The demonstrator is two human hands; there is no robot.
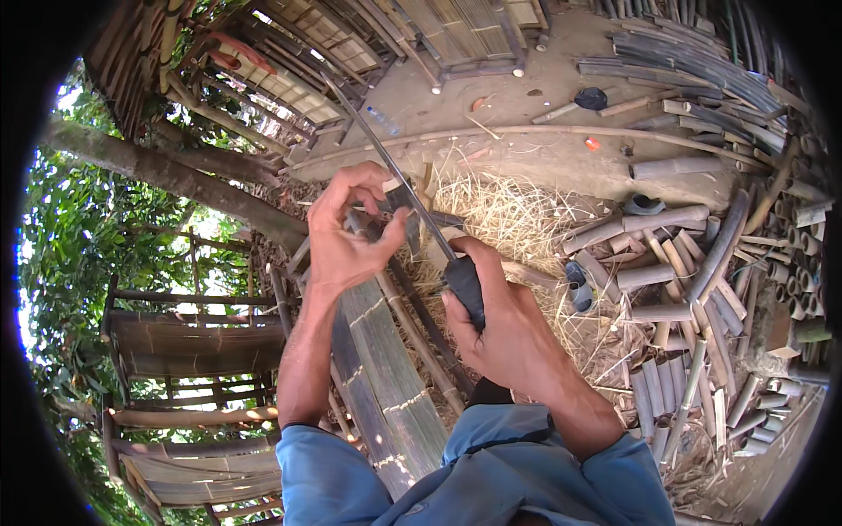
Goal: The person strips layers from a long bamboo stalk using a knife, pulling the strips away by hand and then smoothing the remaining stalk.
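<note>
Blade slanting past the straw heap, handle in the right hand

The long knife [423, 213] is seen across the near left part of the straw heap [531, 215], its dark-wrapped handle [465, 287] in front of the heap's left side. From there the long axis is carried away from the body and leftward, so that the tip is set beyond the heap and well to its left.

The handle is clenched in the right hand [509, 320], with the thumb laid along the near side and the fingers wrapped behind. The right forearm is brought in from the near right, in front of the heap's near edge.

To the left of the heap, the left hand [351, 232] is raised beside the middle of the blade, nearer to the tip than the right hand is. Its fingers are curled and its thumb is spread toward the blade. A short dark piece with a pale end [398, 196] is seen between them; whether it is pinched or only lies behind the fingers cannot be told. A slatted bamboo bench [381, 359] is placed near-left of the heap, and cut bamboo pieces [645, 277] are piled to its right.
</note>
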